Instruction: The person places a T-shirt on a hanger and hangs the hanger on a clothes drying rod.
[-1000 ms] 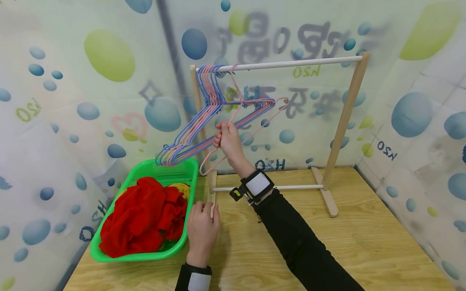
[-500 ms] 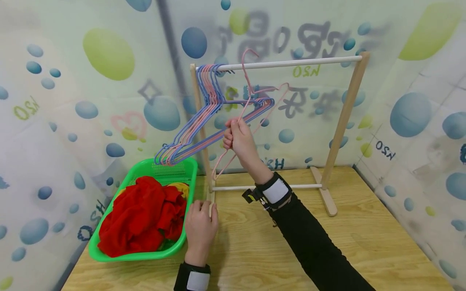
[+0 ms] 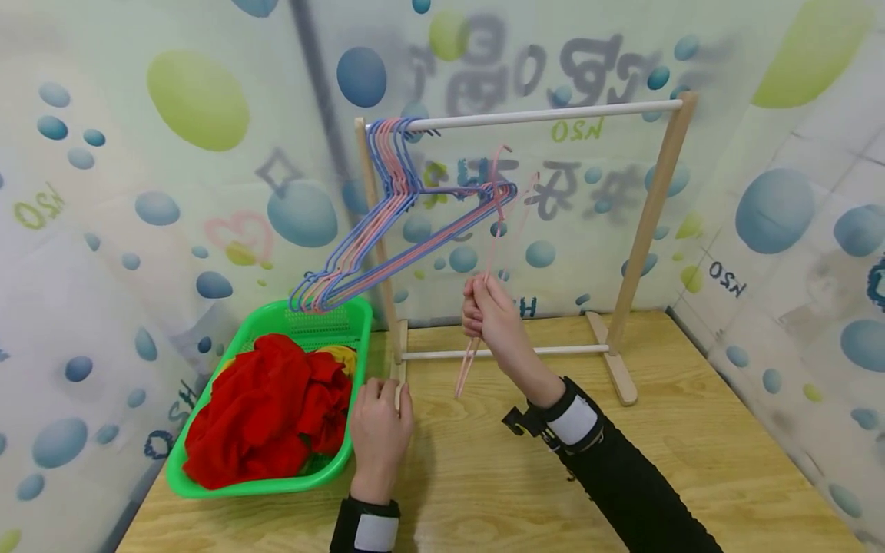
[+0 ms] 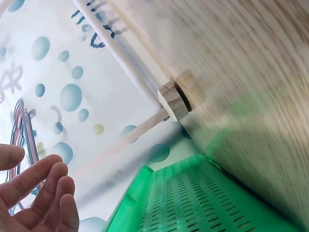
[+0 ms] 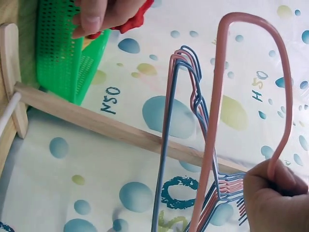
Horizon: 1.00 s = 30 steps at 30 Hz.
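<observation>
Fingers of the right hand [image 3: 501, 322] grip the pink hanger [image 5: 211, 111], best held steady and clear of the rack [image 3: 553, 115], while the left hand [image 3: 380, 434], loosely curved, holds nothing.

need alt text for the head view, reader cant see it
A person's right hand holds a pink hanger in front of a wooden rack with blue and pink hangers hung at the left end of its white top bar. The left hand is beside a green basket of red and yellow cloth on a wood-grain table.
</observation>
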Tool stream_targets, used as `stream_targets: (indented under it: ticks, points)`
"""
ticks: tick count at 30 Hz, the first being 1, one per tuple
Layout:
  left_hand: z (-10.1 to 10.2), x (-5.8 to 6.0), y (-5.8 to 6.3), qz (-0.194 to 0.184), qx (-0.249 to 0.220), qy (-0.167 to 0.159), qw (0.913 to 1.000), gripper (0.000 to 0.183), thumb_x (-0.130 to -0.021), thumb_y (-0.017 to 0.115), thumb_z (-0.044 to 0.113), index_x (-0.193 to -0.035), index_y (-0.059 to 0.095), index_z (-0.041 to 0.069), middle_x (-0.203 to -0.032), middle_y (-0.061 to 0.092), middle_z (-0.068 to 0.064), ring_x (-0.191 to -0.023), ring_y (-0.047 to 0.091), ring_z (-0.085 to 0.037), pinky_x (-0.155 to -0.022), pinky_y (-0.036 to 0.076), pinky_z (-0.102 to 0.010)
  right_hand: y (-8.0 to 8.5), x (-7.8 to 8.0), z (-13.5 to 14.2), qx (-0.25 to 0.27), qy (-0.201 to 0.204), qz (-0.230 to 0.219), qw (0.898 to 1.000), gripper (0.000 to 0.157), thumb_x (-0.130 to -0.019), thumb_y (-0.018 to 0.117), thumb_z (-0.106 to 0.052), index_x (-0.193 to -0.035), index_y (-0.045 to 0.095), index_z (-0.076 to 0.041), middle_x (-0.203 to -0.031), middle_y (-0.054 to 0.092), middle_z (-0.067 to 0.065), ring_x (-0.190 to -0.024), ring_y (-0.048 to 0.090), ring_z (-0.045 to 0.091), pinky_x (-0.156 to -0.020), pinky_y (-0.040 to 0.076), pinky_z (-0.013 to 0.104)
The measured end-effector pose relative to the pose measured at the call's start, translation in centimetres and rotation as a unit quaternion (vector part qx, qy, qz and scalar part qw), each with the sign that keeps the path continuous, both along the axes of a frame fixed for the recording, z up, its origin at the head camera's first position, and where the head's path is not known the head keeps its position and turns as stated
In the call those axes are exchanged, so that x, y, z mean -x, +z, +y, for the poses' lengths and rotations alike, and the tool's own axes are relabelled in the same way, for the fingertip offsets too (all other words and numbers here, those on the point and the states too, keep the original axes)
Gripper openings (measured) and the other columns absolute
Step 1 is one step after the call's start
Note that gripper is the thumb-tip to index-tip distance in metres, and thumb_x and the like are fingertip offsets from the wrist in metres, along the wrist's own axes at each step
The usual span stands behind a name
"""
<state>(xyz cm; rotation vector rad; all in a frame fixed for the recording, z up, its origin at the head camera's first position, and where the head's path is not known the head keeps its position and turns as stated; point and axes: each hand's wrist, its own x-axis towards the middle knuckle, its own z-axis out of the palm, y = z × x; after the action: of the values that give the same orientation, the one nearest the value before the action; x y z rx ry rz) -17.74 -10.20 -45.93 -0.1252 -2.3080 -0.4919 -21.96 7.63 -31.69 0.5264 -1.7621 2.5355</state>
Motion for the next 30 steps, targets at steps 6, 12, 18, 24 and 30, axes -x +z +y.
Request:
stream_targets:
  ticks: [6,12,18,24,30]
  points:
    - [0.0,-0.2,-0.2,0.003,0.005,-0.001,1.0000,0.020,-0.087,0.068,0.019,-0.085,0.073,0.000,-0.080,0.058,-0.011,-0.071,0.054,-0.026,-0.060,0.046,-0.036,-2.2,-1.1,1.7,-0.007,0.007,-0.039,0.999,0.025,-0.108,0.026,-0.024,-0.096,0.035,-0.003,-0.061,0.024,-0.002,-0.047,0.023,0.006,-0.048,0.020,0.020]
    - [0.1,0.0,-0.3,0.005,0.003,-0.005,1.0000,0.020,-0.087,0.067,0.019,-0.085,0.073,0.000,-0.079,0.057,-0.011,-0.071,0.054,-0.026,-0.060,0.046,-0.037,-3.9,-2.0,3.4,-0.007,0.020,-0.079,0.997,0.026,-0.108,0.025,-0.023,-0.096,0.035,-0.003,-0.062,0.024,-0.002,-0.048,0.024,0.006,-0.048,0.019,0.020]
    - [0.2,-0.1,0.1,0.002,-0.003,-0.007,1.0000,0.021,-0.088,0.066,0.020,-0.085,0.073,0.000,-0.080,0.057,-0.011,-0.072,0.054,-0.026,-0.062,0.047,-0.036,-5.7,-2.9,5.5,-0.067,0.008,-0.100,0.993,0.028,-0.108,0.023,-0.022,-0.093,0.036,-0.003,-0.062,0.024,-0.001,-0.048,0.025,0.006,-0.047,0.021,0.019]
    - [-0.2,-0.5,0.8,0.033,-0.020,-0.012,0.9992,0.019,-0.086,0.069,0.017,-0.086,0.073,-0.001,-0.081,0.058,-0.012,-0.074,0.055,-0.028,-0.063,0.048,-0.040,-6.9,-4.2,7.6,-0.155,-0.014,-0.099,0.983,0.032,-0.108,0.024,-0.027,-0.091,0.036,-0.003,-0.061,0.024,-0.002,-0.047,0.024,0.006,-0.047,0.020,0.020]
    - [-0.4,-0.7,1.4,0.031,-0.017,-0.002,0.9994,0.020,-0.086,0.069,0.019,-0.088,0.073,-0.001,-0.082,0.059,-0.013,-0.075,0.055,-0.028,-0.063,0.048,-0.040,-7.5,-4.9,9.5,-0.237,-0.058,-0.089,0.966,0.036,-0.108,0.026,-0.029,-0.091,0.041,0.000,-0.061,0.027,-0.001,-0.047,0.024,0.005,-0.045,0.021,0.019]
